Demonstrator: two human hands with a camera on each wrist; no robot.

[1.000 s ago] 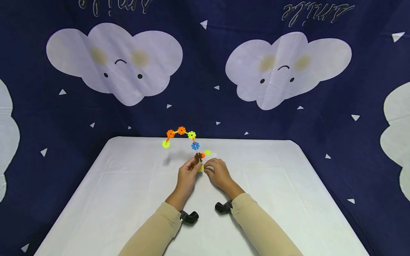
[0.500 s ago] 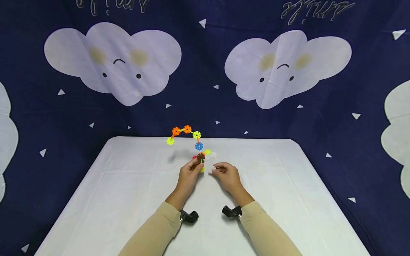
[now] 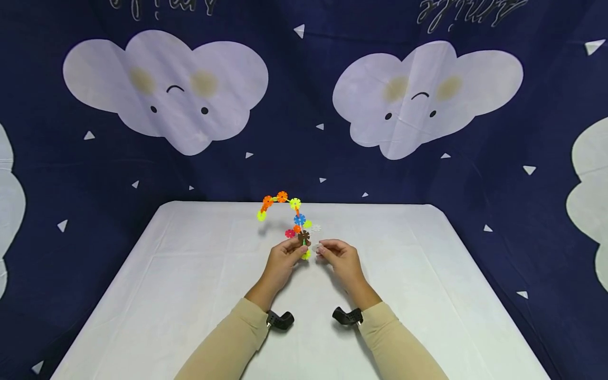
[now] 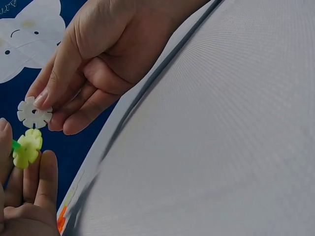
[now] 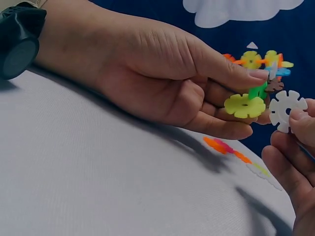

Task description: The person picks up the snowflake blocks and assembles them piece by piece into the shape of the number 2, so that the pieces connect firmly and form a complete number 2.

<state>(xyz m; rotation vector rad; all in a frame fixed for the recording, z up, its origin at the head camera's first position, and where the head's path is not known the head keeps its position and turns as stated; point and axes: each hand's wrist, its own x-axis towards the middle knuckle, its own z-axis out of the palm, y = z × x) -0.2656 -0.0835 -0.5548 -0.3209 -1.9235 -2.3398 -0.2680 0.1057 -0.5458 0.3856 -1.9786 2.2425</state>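
My left hand [image 3: 283,261] pinches the lower end of a curved chain of colourful notched snowflake discs [image 3: 300,219], by a green disc [image 5: 257,91]. The chain arches up and to the left through brown, blue, yellow and orange pieces. At its near end a yellow disc [image 5: 236,106] sticks out below the left thumb. Between thumb and fingers, my right hand [image 3: 345,264] pinches a white snowflake disc [image 5: 278,113]. In the left wrist view the white disc [image 4: 25,114] is upright, right at the edge of the yellow disc [image 4: 32,146].
Beyond the hands, several loose discs lie on the white table: a pink one [image 3: 290,234], an orange one [image 3: 296,228], a yellow one [image 3: 307,224] and white ones [image 3: 316,228]. A dark blue curtain [image 3: 304,158] with clouds hangs behind the table's far edge.
The right hand has moved away from the chain's end to the right, and the white disc in its fingers now shows. The left hand has tilted the chain rightward and slightly lower.
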